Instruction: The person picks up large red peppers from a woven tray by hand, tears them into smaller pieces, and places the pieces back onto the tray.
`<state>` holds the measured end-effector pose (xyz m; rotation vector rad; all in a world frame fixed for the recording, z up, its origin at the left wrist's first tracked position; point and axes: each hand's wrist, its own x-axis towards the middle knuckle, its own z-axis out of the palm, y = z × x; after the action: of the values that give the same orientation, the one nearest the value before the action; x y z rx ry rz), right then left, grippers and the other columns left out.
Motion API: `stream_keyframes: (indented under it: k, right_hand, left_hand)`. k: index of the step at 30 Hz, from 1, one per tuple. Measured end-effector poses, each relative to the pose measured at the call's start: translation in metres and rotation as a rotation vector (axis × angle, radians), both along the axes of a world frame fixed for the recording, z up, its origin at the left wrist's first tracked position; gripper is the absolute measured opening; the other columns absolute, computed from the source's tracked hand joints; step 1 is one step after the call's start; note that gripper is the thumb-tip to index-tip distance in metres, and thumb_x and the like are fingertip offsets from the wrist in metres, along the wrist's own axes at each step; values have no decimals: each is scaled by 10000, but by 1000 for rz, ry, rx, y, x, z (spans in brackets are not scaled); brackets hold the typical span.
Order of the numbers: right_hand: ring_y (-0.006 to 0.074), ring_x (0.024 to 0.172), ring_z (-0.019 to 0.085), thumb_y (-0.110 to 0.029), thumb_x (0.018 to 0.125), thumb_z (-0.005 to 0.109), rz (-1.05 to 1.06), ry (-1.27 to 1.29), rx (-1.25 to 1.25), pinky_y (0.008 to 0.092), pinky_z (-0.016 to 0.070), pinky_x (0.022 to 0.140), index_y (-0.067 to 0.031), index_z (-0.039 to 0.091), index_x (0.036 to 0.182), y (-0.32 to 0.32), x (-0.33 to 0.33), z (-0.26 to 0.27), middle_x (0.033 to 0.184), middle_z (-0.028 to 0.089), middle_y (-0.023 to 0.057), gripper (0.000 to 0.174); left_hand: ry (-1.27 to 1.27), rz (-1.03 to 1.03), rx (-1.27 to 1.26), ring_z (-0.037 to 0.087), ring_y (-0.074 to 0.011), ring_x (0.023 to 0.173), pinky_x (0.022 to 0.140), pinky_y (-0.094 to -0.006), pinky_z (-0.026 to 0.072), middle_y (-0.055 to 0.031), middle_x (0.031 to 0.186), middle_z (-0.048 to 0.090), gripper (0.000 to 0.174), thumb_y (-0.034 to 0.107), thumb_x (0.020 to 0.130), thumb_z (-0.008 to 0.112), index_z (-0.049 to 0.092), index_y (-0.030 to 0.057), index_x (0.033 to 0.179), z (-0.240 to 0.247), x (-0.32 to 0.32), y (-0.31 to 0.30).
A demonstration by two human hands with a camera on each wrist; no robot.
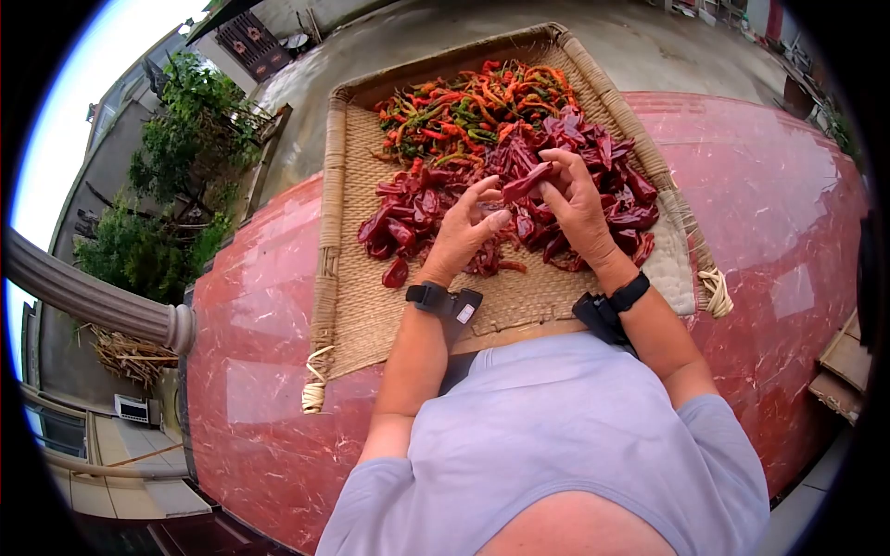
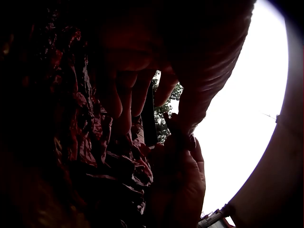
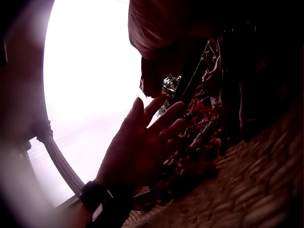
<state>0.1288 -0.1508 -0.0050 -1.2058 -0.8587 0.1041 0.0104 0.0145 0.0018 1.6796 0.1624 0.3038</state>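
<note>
Between thumb and fingers my right hand (image 1: 582, 211) pinches a dark red dried chili pepper (image 1: 525, 183), lifted over the pile. To its left, my left hand (image 1: 464, 232) is held with fingers extended near the pepper's tip; the right wrist view shows this left hand (image 3: 137, 147) with its fingers spread. Beneath both hands lies a heap of wrinkled dark red peppers (image 1: 408, 211) on a shallow woven tray (image 1: 366, 315). Slimmer orange, red and green chilies (image 1: 473, 107) fill the tray's far part. The left wrist view is very dark.
The woven tray has a raised rim and bound corners (image 1: 716, 292). It rests partly on a red marble surface (image 1: 260, 324). A stone column (image 1: 102, 287) and leafy plants (image 1: 185, 148) stand at the left. Cardboard (image 1: 839, 380) lies at the right edge.
</note>
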Motion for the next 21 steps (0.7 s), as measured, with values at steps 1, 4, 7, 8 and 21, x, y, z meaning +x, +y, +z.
stream_keyframes:
  k: [1,4,7,8,21]
  right_hand:
    - [117,956,618,29,942,577,33,-11,-28,270,513,814,-66,496,1265,1,0,-2,1022,617,61,346]
    - [118,901,643,10,944,589,60,-47,-103,269,523,781,-68,520,1251,3,-1,-7,957,641,57,325]
    - [126,875,647,-20,953,590,-112,-197,-244,279,527,750,-66,550,1228,-3,-8,3,970,654,70,282]
    - [133,860,647,-31,956,588,-182,-196,-210,283,528,741,-67,557,1221,-2,-7,1,970,657,71,269]
    - [232,1004,570,-69,879,644,-701,-666,-315,377,428,936,-98,646,1096,-5,11,-7,1038,631,41,218]
  left_hand:
    - [19,-43,-12,614,-117,977,812,-273,513,-61,1184,611,539,269,933,705,519,65,1396,0,0,0]
    - [14,-42,-66,623,-89,871,764,-263,527,-10,992,656,363,257,972,653,597,55,1268,-4,0,5]
    - [-8,48,-63,641,-99,768,699,-244,519,-23,902,687,283,277,1009,588,612,55,1182,-5,0,7]
    - [-16,85,-87,633,-93,763,697,-245,523,-23,901,683,275,288,1010,585,617,55,1151,-4,-1,8]
    - [-401,678,-591,489,-82,579,505,-245,446,-9,760,580,210,310,1052,492,534,105,1071,-23,-6,42]
